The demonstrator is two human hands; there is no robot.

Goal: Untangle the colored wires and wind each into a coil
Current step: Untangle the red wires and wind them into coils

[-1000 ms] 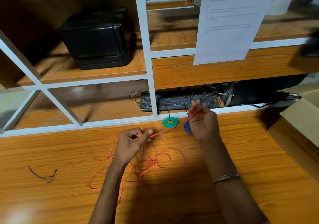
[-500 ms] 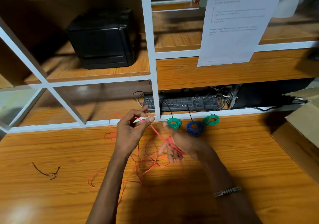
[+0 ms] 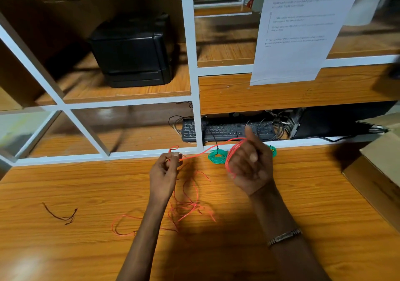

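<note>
The red wire (image 3: 207,152) is being pinched by the left hand (image 3: 165,170) and looped round the closed right hand (image 3: 249,166), its taut span running from nine to three o'clock between them, slack being left at six o'clock beneath the nearer left hand

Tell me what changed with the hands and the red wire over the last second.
The right hand swung down toward the left hand, then back up, now with red wire looped around it. The left hand kept pinching the wire. The green coil stayed put.
</note>
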